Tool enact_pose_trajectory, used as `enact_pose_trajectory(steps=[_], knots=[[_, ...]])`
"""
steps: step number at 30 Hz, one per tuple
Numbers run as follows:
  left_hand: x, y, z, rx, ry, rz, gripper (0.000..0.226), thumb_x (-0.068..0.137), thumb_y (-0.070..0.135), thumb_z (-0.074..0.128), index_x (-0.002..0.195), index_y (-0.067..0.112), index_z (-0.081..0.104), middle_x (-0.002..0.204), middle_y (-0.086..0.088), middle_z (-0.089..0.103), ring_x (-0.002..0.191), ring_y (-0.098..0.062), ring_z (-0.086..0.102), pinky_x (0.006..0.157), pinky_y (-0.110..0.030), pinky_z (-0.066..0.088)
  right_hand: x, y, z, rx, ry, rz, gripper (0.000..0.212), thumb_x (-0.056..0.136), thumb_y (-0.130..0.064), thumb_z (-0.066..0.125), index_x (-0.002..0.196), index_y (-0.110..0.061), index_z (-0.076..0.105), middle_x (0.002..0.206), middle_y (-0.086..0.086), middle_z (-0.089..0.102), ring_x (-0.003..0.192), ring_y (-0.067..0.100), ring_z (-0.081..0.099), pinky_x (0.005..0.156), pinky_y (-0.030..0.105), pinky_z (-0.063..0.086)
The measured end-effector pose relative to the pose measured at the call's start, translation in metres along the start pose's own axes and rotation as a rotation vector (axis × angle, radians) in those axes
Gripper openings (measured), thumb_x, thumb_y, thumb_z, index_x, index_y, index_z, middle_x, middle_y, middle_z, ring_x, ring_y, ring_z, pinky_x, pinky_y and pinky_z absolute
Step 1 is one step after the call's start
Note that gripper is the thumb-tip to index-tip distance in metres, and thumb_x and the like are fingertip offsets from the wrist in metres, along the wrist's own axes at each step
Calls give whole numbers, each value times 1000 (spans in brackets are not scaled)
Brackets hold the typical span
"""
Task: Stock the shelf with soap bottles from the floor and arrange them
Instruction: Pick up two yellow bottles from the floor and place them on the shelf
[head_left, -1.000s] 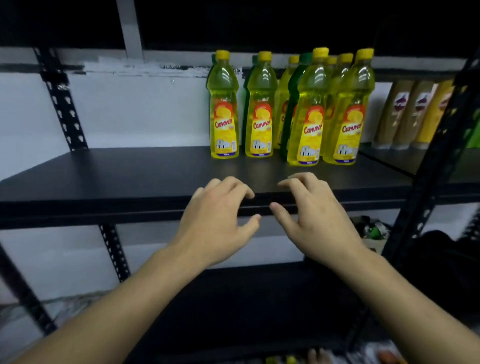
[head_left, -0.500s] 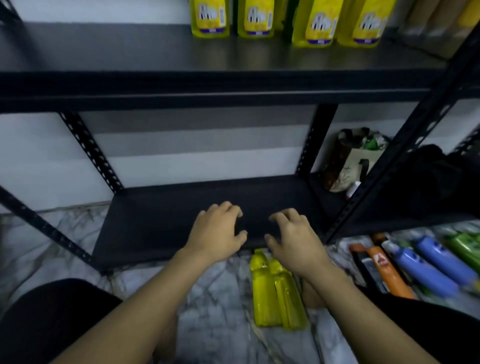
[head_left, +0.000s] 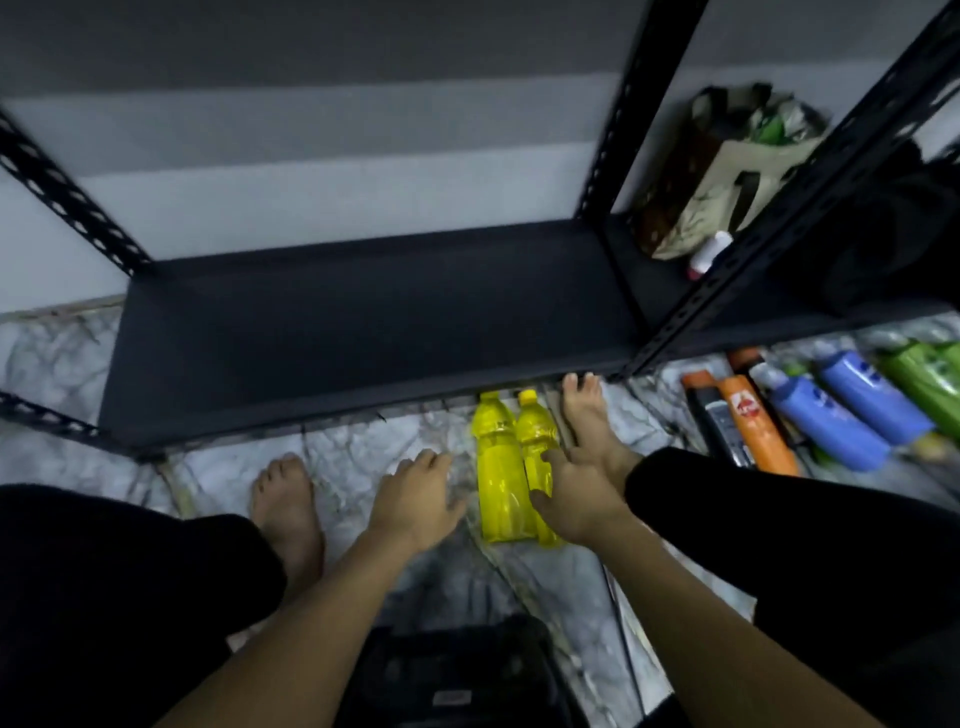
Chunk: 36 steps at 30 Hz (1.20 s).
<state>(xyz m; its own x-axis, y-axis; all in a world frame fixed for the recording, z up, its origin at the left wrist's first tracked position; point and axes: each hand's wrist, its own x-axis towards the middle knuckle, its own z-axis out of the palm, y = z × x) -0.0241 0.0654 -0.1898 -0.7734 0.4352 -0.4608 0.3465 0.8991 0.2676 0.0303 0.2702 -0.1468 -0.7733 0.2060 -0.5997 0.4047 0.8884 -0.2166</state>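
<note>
Lower than before, our left grip (head_left: 415, 499) and right grip (head_left: 574, 501), both spread empty, close in on two yellow plastic soap bottles (head_left: 498, 483) touching on the marble floor (head_left: 353, 460). Grab one and its neighbour could roll.

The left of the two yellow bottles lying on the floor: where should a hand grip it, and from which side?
Grip the left yellow bottle at mid-body, from above and its left. It lies flat, cap toward the shelf, the right yellow bottle against its other side; the open left hand is on the free side.
</note>
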Motion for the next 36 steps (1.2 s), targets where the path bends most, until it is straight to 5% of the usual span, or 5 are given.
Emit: enact_pose_trajectory(steps=[8, 13, 20, 27, 36], knots=[[57, 23, 57, -224, -187, -27, 74, 93, 51, 59, 154, 22, 28, 152, -6, 33, 131, -33, 43, 102, -44, 44, 60, 33, 45, 217, -116, 149, 73, 96, -33, 57, 156, -11, 24, 144, 24, 48, 133, 37, 45, 94, 38, 44], [85, 42, 91, -306, -147, -78, 84, 93, 49, 58, 159, 27, 11, 160, -12, 22, 136, -38, 41, 104, -45, 44, 78, 46, 61, 266, -220, 197, 49, 99, -32, 53, 134, 2, 53, 128, 24, 62, 119, 40, 57, 91, 40, 48], [108, 58, 123, -457, -132, -237, 97, 95, 50, 57, 157, 28, -14, 164, -21, 4, 143, -44, 30, 110, -46, 38, 86, 72, 88, 345, -215, 173, 83, 92, -34, 61, 159, -15, 15, 159, 16, 30, 141, 32, 38, 99, 36, 41], [115, 59, 133, -620, -64, -373, 119, 82, 42, 77, 155, 38, -17, 152, -24, 27, 128, -47, 46, 99, -53, 45, 96, 66, 96, 526, -176, 297, 81, 76, -49, 57, 150, -22, 38, 155, 6, 36, 130, 34, 49, 98, 41, 47], [99, -1, 117, -448, -98, -287, 115, 81, 43, 76, 157, 36, -11, 154, -14, 28, 128, -43, 45, 98, -54, 45, 109, 65, 114, 498, -73, 174, 97, 89, -36, 71, 160, -17, 8, 155, 18, 37, 135, 39, 45, 103, 43, 42]])
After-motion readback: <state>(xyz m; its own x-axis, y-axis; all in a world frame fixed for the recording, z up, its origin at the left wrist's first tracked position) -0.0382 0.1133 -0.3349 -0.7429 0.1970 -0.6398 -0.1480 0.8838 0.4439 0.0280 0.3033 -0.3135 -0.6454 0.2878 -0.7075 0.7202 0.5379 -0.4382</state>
